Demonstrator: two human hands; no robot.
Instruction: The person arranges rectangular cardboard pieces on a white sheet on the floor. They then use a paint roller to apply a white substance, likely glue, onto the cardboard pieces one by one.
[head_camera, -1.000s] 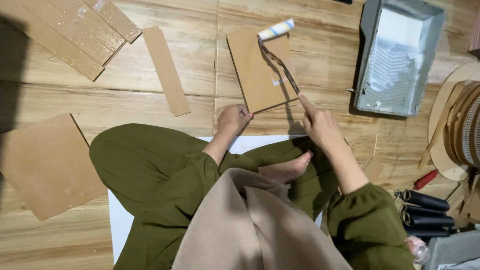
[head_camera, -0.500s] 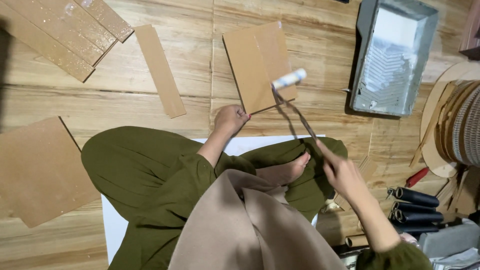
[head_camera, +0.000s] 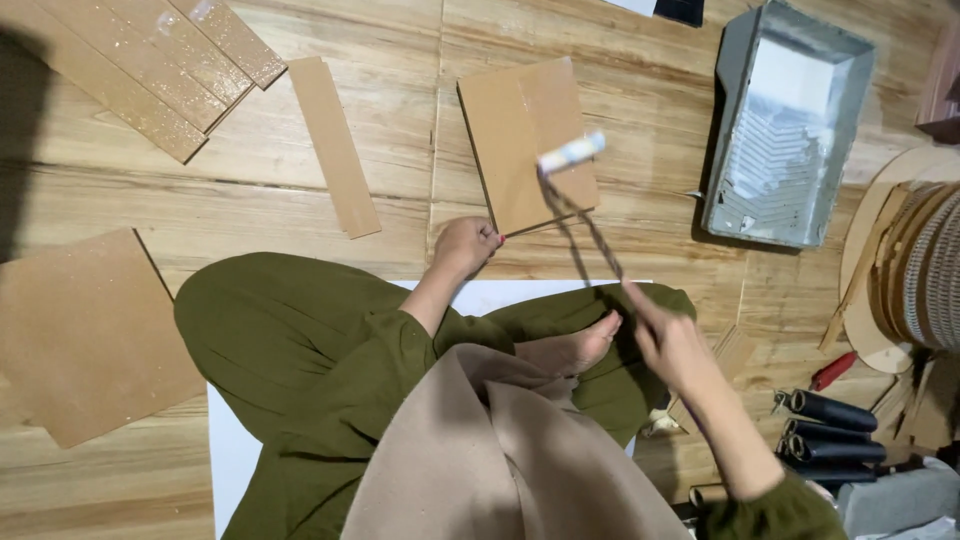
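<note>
The person sits cross-legged on the wooden floor (head_camera: 300, 200), and the right hand (head_camera: 672, 340) is clenched around the twisted wire handle of a small paint roller (head_camera: 572, 153). The handle runs up and away from that hand, so the white roller head sits well ahead of it, on or just over the near right part of a brown cardboard panel (head_camera: 525, 140); I cannot tell if it touches. The left hand (head_camera: 468, 245) is curled, knuckles down, pressing the floor right at the near left corner of that same panel, holding nothing.

Beyond the right hand and off to its right lies a grey paint tray (head_camera: 790, 125). Past the left hand, further left, lies a narrow cardboard strip (head_camera: 335, 145), with wooden planks (head_camera: 150, 70) beyond it. A larger brown board (head_camera: 85, 335) lies far to the left of the knee. Close to the right forearm sit dark rolls (head_camera: 830, 425).
</note>
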